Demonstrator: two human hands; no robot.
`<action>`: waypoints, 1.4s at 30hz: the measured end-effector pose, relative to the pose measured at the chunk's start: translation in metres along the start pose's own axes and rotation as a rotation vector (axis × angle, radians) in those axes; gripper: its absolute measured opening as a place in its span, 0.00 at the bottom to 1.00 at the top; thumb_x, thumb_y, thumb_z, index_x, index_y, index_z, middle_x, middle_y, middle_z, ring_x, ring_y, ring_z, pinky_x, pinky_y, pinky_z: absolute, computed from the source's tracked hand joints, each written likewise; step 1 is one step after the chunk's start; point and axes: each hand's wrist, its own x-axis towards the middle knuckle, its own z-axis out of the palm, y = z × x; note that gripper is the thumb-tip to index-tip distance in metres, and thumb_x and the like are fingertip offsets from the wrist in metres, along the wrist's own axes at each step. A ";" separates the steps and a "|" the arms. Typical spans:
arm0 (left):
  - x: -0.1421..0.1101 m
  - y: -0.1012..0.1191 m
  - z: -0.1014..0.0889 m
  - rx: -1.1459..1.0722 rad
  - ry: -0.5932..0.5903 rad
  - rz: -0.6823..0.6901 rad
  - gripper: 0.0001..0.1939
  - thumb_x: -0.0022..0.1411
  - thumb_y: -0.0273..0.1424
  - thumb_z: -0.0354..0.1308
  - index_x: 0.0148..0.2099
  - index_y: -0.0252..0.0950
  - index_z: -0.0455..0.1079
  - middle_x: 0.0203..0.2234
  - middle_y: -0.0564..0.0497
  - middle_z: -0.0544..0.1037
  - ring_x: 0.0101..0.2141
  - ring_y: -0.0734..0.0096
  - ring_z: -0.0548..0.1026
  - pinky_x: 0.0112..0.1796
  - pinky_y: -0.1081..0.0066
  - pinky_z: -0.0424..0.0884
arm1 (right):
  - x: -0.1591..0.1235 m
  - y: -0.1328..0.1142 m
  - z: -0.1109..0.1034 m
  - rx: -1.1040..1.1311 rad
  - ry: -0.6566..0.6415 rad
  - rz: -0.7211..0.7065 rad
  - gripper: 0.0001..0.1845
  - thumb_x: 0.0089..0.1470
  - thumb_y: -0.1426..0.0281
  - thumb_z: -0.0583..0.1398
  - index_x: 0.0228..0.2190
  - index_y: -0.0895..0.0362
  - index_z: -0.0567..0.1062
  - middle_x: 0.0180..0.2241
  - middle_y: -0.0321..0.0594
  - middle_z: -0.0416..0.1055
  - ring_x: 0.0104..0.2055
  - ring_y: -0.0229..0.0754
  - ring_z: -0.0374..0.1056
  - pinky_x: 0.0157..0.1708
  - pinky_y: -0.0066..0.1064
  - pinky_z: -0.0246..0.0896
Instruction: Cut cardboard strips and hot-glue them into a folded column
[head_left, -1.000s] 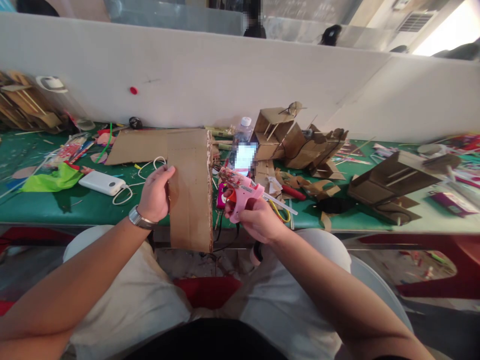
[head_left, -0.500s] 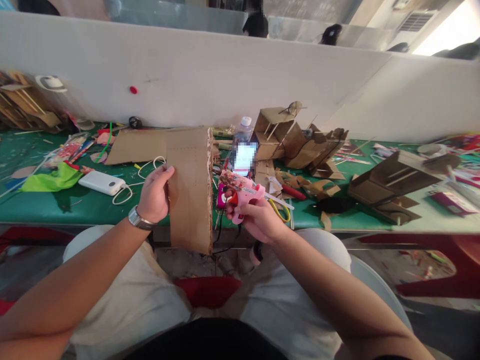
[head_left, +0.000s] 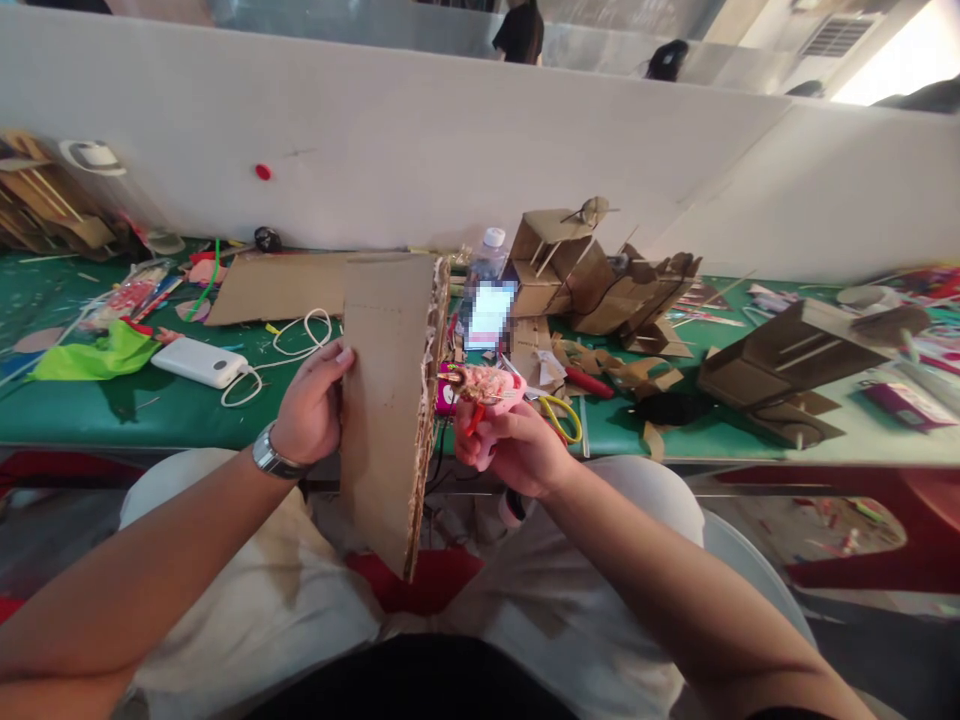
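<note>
2 hands [head_left: 311,405]: 1 grips cardboard [head_left: 382,400], 1 a glue gun [head_left: 491,395].

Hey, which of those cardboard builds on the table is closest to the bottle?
The boxy one just right of the bottle, with a round disc at its top; the other builds stand farther right or at the far left.

Through my camera feed I see green tabletop [head_left: 247,425], landmark bottle [head_left: 489,262] standing on it. Just right of bottle: cardboard structure [head_left: 551,265]. Farther right: another cardboard structure [head_left: 795,350], magenta box [head_left: 907,405]. Nearer me than bottle, to its right: red tube [head_left: 589,381], yellow-handled scissors [head_left: 564,420]. Left of bottle: flat cardboard sheet [head_left: 277,290], white power bank [head_left: 201,362] with cable [head_left: 304,345]; beyond those, lime-green sheet [head_left: 94,353], crumpled.
</note>
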 end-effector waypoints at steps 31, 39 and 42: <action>-0.024 0.012 0.014 -0.020 -0.058 -0.080 0.12 0.56 0.41 0.71 0.38 0.39 0.78 0.33 0.46 0.84 0.46 0.48 0.83 0.45 0.57 0.82 | -0.010 0.000 0.012 0.098 -0.026 0.093 0.18 0.43 0.73 0.66 0.39 0.55 0.73 0.26 0.34 0.77 0.19 0.36 0.66 0.21 0.29 0.61; -0.024 0.013 0.017 -0.015 -0.053 -0.077 0.14 0.55 0.41 0.72 0.38 0.38 0.79 0.32 0.47 0.84 0.46 0.48 0.83 0.46 0.57 0.82 | -0.010 -0.001 0.015 0.105 -0.036 0.090 0.19 0.43 0.74 0.65 0.40 0.55 0.73 0.25 0.34 0.77 0.18 0.36 0.66 0.20 0.29 0.59; -0.025 0.013 0.017 -0.019 -0.054 -0.080 0.14 0.55 0.42 0.72 0.39 0.38 0.80 0.32 0.47 0.84 0.46 0.49 0.83 0.45 0.57 0.82 | -0.010 -0.001 0.015 0.106 -0.032 0.100 0.18 0.42 0.75 0.65 0.39 0.55 0.73 0.26 0.34 0.76 0.19 0.36 0.66 0.20 0.29 0.59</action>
